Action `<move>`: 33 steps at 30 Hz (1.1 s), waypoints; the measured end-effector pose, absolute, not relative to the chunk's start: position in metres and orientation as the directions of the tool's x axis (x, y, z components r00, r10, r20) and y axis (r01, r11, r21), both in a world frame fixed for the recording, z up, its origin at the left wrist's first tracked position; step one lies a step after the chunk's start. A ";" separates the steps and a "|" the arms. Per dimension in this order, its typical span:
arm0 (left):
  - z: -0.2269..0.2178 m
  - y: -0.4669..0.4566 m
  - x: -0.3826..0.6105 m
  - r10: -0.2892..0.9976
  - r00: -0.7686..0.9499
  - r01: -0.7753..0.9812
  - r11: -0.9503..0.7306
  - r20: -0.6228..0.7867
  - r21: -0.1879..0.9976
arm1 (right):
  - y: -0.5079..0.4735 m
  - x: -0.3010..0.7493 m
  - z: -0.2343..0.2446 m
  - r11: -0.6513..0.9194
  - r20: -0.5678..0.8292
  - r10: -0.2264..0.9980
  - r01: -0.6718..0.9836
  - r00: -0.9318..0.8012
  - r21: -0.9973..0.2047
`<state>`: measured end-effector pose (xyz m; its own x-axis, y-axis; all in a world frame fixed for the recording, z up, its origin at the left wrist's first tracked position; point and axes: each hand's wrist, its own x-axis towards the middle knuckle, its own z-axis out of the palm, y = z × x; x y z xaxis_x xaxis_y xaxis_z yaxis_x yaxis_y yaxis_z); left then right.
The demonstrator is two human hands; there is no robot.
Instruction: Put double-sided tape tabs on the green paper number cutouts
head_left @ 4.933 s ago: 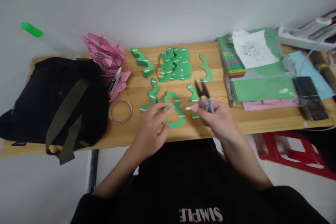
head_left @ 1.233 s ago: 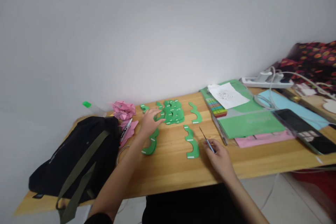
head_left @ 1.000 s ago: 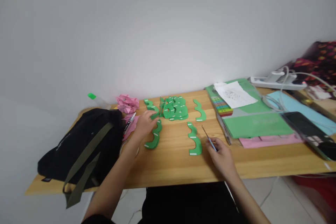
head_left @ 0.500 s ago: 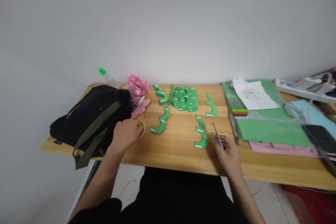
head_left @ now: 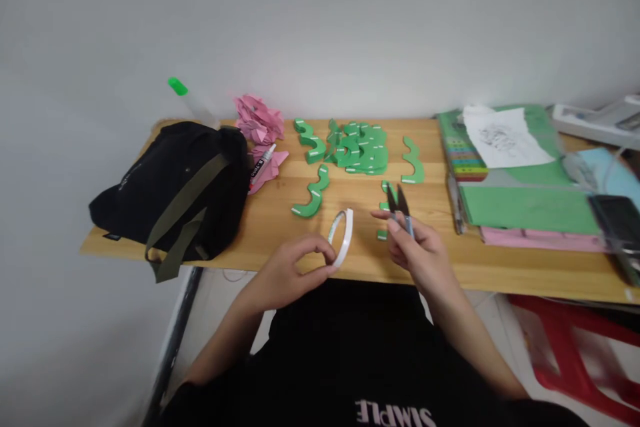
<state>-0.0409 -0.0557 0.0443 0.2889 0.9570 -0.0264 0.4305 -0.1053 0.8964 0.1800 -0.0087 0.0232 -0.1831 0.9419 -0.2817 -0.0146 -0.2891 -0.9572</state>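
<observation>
Pinched between thumb and fingertip, the left hand [head_left: 295, 270] clamps the tape [head_left: 347, 239] on edge over the table [head_left: 275, 217]. At the tape's two o'clock, the right hand [head_left: 417, 247] closes round the scissors [head_left: 404, 205], blades parted. Green cutouts [head_left: 373, 150] lie past twelve (white strips [head_left: 316, 194] on them). This looks like readying tape; it calls for freeing the tape's end.

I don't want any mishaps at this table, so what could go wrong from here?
The scissors in the right hand have their blades apart, so they might nick the left hand if the two come close. The tape roll, pinched near its lower edge by the left hand, could slip and perhaps drop past the table.
</observation>
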 end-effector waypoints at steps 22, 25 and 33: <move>0.035 -0.042 0.007 0.814 0.510 -0.109 0.382 -0.278 0.918 | -0.006 0.190 0.032 0.197 0.099 0.946 0.305 -0.308 -0.932; 0.037 -0.043 0.007 0.797 0.539 -0.140 0.402 -0.271 0.905 | -0.003 0.198 0.033 0.192 0.102 0.965 0.387 -0.241 -0.902; 0.040 -0.041 0.004 0.775 0.584 -0.171 0.408 -0.241 0.897 | 0.010 0.255 0.061 0.094 -0.165 0.907 0.565 -0.389 -0.820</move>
